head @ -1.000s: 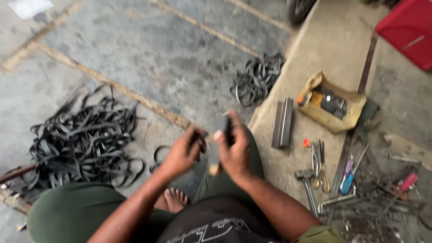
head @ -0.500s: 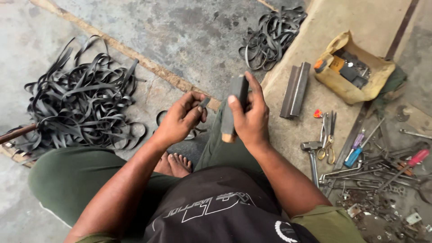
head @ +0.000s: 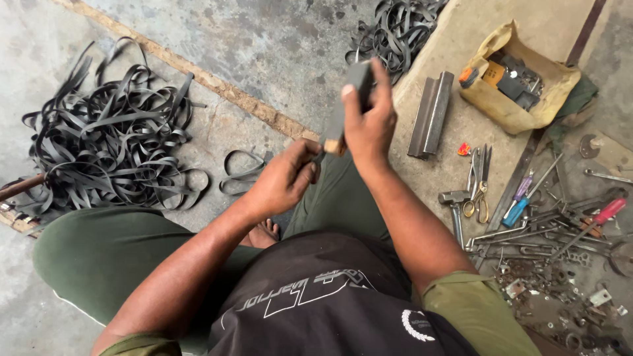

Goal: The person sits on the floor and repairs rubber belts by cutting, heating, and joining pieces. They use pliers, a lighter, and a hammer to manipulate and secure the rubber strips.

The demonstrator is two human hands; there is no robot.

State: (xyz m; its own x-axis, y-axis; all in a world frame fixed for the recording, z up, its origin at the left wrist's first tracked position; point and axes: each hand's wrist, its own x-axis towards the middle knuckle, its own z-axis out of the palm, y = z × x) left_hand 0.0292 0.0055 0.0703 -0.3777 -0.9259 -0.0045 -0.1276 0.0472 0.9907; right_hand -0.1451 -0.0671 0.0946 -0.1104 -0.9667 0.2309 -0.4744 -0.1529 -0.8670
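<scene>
A big tangled heap of black rubber strips is seen on the grey concrete floor, left of the seated person; a 2nd, smaller heap of the same strips lies farther off at the top. To the right, a tan slab is covered w/ gear: a crumpled yellowish-tan bag, open, w/ dark parts and an orange-capped piece inside; a grey steel angle bar; a steel hammer, scissors, screwdrivers w/ blue, purple and red handles.

Centre frame, a dark flat block w/ a pale wooden end is held up by the right hand, grip wrapped shut round its mid-length, thumb on the face. It's judged stiff, fairly heavy, not fragile; best taken at the middle, as now. The left hand is curled closed just below the wooden end, pinching sth small; what exactly can't be told. One loose rubber loop lies on the floor beside that hand.
</scene>
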